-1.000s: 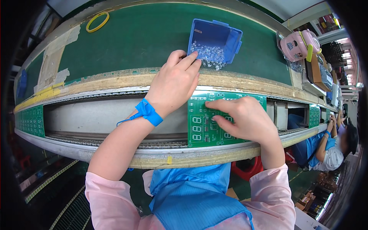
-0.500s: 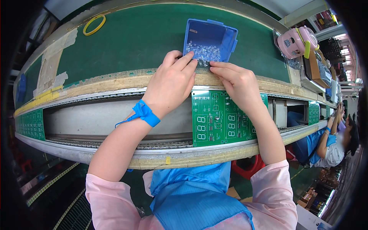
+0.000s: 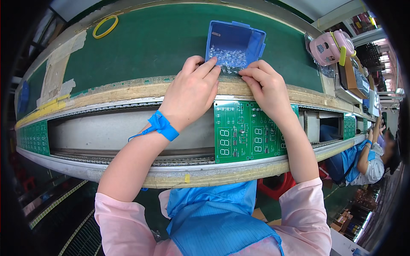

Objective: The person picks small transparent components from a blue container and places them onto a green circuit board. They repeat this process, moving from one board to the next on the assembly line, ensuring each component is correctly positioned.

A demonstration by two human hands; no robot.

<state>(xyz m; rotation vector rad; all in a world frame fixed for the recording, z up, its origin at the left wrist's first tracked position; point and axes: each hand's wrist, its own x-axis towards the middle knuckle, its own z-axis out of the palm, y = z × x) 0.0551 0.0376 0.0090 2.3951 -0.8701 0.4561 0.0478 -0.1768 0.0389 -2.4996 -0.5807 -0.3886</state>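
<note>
1. Green-topped desk (image 3: 153, 47), wooden along its near edge, stretches across a crowded workshop.
2. From where I stand, the blue bin (image 3: 230, 36) sits on that desk with its mouth facing the person; its clear parts (image 3: 232, 58) heap at the lip and spill out, pointing every which way.
3. Nearer, the circuit board (image 3: 228, 117) lies flat between the rails (image 3: 179, 161), its long axis running left to right (the right forearm covers some of it).
4. Left hand (image 3: 193, 87): at the bin's near left corner, its grip half curled, fingertips at the parts; whether it holds anything, I cannot tell.
5. Right hand (image 3: 269, 87): beside the spilled parts, its grip drawn nearly together; anything between the fingertips is too small to make out.
6. Counting up: one bin of parts, too many parts to number, one yellow ring (image 3: 110, 31), one pink container (image 3: 325, 47), one blue wrist strap (image 3: 161, 125).
7. Beyond, on the right, a co-worker (image 3: 370, 164) sits along the same line.
</note>
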